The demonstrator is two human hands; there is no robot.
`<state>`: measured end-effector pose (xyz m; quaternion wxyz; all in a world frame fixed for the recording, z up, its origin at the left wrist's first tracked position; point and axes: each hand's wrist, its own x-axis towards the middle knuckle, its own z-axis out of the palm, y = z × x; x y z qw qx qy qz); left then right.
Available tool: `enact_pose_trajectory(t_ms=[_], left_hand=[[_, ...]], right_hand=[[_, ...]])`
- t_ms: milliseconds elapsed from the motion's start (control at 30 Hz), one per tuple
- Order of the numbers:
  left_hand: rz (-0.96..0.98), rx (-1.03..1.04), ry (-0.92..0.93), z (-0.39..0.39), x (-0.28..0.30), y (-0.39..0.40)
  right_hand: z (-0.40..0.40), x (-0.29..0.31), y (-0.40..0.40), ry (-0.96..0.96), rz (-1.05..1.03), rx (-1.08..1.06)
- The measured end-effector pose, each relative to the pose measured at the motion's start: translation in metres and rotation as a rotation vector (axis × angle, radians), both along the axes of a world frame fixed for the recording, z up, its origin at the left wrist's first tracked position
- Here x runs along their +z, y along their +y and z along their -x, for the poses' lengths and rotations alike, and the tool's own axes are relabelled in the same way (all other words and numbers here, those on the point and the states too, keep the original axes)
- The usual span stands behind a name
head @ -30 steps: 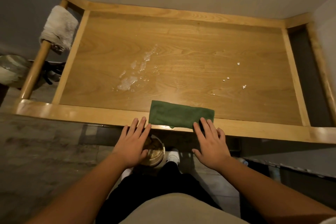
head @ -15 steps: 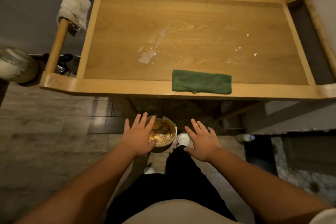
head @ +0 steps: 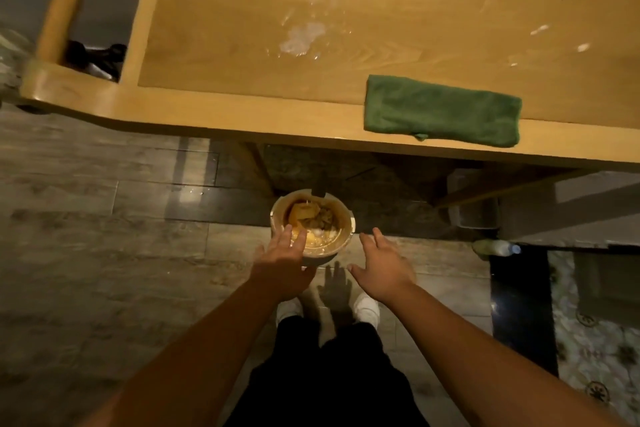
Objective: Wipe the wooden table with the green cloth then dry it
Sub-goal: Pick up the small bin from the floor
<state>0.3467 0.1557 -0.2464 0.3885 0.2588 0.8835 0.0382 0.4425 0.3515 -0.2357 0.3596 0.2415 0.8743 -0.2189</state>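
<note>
The folded green cloth (head: 441, 110) lies flat on the near edge of the wooden table (head: 242, 116), untouched. A wet, foamy spill (head: 301, 38) sits on the tabletop left of centre, and small white crumbs (head: 540, 29) lie to the right. My left hand (head: 282, 263) hangs low over the floor with fingers spread, partly over a bowl. My right hand (head: 382, 269) is beside it, also spread and holding nothing. Both hands are well below and in front of the table.
A round bowl (head: 313, 229) with yellowish food scraps stands on the floor under the table's front edge, between my hands. A plastic bottle (head: 497, 248) lies on the floor at right. My white shoes (head: 367, 308) are below. Dark items lie beside the table's left rail.
My hands left the cloth at the table edge and dropped toward the floor bowl. My view tilted down, so the table slid up the frame. The cloth stayed put.
</note>
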Motion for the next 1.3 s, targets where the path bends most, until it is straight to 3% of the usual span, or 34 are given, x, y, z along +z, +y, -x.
enact_pose_trajectory(t_ms=[200, 433, 533, 733, 1033, 1167, 1300], left_hand=[[-0.17, 0.321, -0.157, 0.007, -0.123, 0.004], [-0.067, 0.822, -0.268, -0.021, -0.259, -0.001], [-0.048, 1.131, -0.414, -0.034, -0.291, 0.012], [-0.402, 1.679, -0.665, -0.038, -0.329, 0.043], [-0.485, 1.856, -0.609, -0.041, -0.317, 0.043], [-0.477, 1.973, -0.582, -0.046, -0.271, 0.05], [-0.514, 1.949, -0.475, -0.056, -0.202, 0.058]], right_hand=[[0.007, -0.134, 0.011, -0.023, 0.06, -0.136], [-0.002, -0.268, -0.001, -0.059, 0.169, -0.441], [-0.001, -0.303, -0.016, -0.059, 0.226, -0.71], [0.012, -0.352, -0.038, 0.038, 0.341, -1.125], [0.015, -0.342, -0.032, 0.135, 0.36, -1.271], [0.016, -0.298, -0.028, 0.023, 0.35, -1.303], [0.006, -0.224, -0.026, -0.009, 0.359, -1.317]])
